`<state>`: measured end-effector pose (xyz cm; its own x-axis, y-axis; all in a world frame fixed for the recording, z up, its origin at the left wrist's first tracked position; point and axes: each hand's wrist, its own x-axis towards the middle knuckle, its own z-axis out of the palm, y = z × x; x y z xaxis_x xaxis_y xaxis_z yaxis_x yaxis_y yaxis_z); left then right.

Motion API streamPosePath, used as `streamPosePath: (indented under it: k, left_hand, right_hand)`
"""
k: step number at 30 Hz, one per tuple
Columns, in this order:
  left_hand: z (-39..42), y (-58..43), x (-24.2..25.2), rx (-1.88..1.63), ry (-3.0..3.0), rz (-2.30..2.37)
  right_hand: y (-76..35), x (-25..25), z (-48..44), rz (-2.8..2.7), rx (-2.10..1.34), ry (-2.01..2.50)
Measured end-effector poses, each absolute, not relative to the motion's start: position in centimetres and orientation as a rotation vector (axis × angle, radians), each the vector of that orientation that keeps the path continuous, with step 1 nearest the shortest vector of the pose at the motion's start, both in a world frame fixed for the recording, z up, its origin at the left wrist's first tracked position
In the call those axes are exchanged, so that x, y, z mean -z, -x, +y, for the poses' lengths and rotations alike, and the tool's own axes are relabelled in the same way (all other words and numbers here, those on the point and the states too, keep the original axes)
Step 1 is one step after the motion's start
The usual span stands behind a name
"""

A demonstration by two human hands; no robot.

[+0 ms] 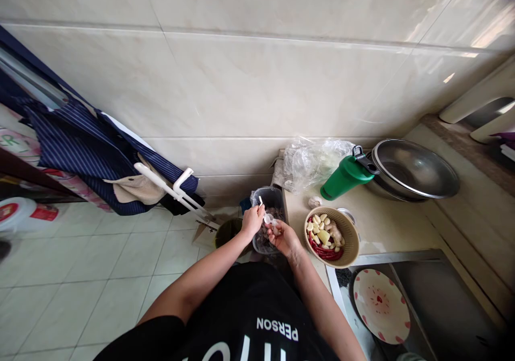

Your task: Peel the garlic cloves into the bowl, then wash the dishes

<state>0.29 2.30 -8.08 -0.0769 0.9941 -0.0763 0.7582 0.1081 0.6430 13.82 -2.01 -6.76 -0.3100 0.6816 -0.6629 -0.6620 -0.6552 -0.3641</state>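
Both hands are close together over a lined trash bin point(277, 199) holding dark scraps. My left hand point(252, 219) is closed, with a short pale stalk point(260, 200) sticking up from its fingers. Whitish garlic point(268, 219) shows between the two hands; its exact shape is too small to tell. My right hand point(285, 238) pinches a piece of the garlic from the right side. On the counter beside the bin sits a tan basket point(352, 243) with peeled garlic cloves point(317, 221), ginger point(335, 233) and dried red chillies point(328, 253).
A garlic bulb point(315, 202), a green shaker bottle point(346, 177), crumpled clear plastic bags point(308, 160) and a metal bowl point(416, 169) stand on the counter point(396, 227). A patterned plate point(381, 306) lies in the sink. Left are a white metal frame point(177, 192) and striped cloth point(80, 141).
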Motion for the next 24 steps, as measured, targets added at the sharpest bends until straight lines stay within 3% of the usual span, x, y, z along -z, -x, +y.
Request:
streamPosePath:
  k: [5,10,15,19,24]
  left_hand:
    - [3.6,-0.7,9.6,-0.544,-1.790,1.902]
    - [3.6,-1.3,10.4,-0.626,-1.937,1.577]
    - [3.1,-0.7,8.0,-0.792,-1.896,1.376]
    - [1.9,0.3,5.4,-0.732,-1.825,1.044]
    - [1.1,1.1,4.6,-0.795,-1.727,1.081]
  right_hand:
    - [-13.8,6.5,-2.4,-0.096,-2.006,0.982]
    - [-14.0,6.3,-2.7,-0.252,-1.942,0.985]
    - [-13.8,6.7,-2.3,-0.309,-1.839,1.111]
    - [-13.2,6.7,-1.7,-0.392,-1.814,1.010]
    - [-12.6,5.9,-1.4,-0.435,-1.840,0.942]
